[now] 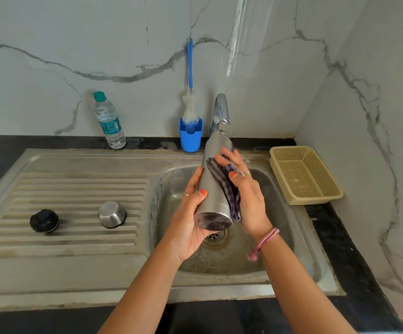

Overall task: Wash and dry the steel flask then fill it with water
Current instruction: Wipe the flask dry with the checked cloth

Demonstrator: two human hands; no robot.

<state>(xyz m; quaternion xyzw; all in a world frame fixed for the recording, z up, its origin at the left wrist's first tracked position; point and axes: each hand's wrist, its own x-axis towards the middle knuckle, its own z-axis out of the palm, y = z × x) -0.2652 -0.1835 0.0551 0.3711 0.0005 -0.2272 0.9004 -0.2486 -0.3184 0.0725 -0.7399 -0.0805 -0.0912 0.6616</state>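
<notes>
The steel flask (pixel 213 189) is held tilted over the sink basin (pixel 280 237), its base toward me and its open neck under the tap (pixel 221 112). My left hand (pixel 190 220) grips the flask's lower body, thumb across the front. My right hand (pixel 246 194) holds a dark purple checked cloth (pixel 229 189) pressed against the flask's right side. No water runs from the tap. On the draining board (pixel 75 213) lie the flask's black stopper (pixel 44 220) and its steel cup lid (pixel 112 214), upside down.
A plastic water bottle (pixel 110 121) stands at the back of the black counter. A blue holder (pixel 190 137) with a blue-handled bottle brush (pixel 190 92) stands left of the tap. A beige plastic basket (pixel 304 174) sits right of the sink.
</notes>
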